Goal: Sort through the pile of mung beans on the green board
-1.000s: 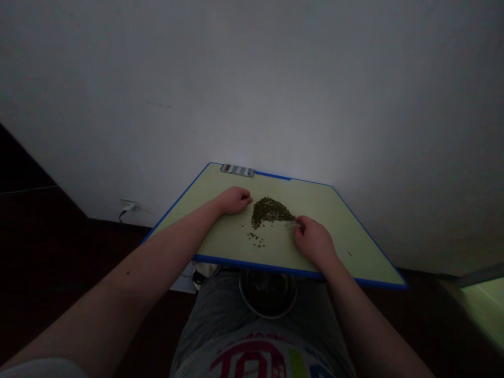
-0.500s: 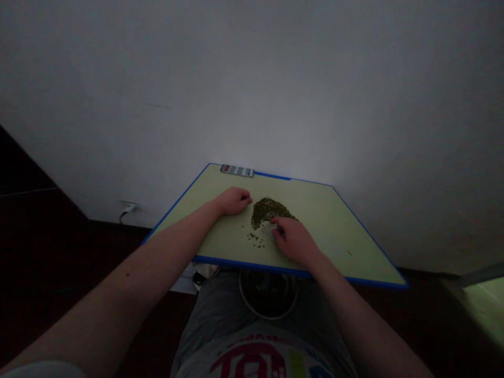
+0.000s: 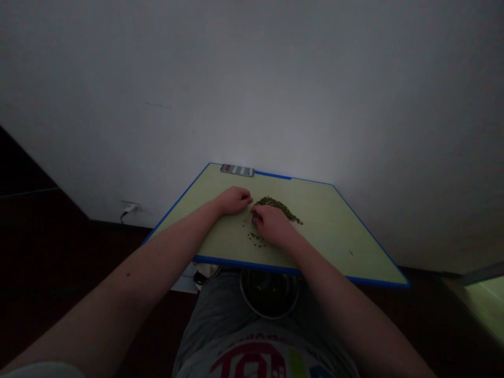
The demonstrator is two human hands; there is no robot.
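Note:
A heap of small green beans [image 3: 280, 206] lies in the middle of a pale green table with a blue edge [image 3: 334, 226]. My right hand [image 3: 272, 226] lies over the near left part of the heap, fingers curled and pointing left; whatever they hold is hidden. A few loose beans [image 3: 255, 239] lie just in front of it. My left hand [image 3: 233, 200] rests as a loose fist on the table, just left of the heap and close to my right fingertips.
A phone [image 3: 237, 169] lies at the table's far edge against the white wall. A round metal bowl [image 3: 270, 294] sits on my lap below the near edge. A wall plug [image 3: 128, 207] is low on the left. Another green surface [image 3: 484, 307] shows at the right.
My right hand has slid left from the heap's right side across its near part, ending beside my left hand. The heap looks flatter and partly covered. My left hand has stayed put.

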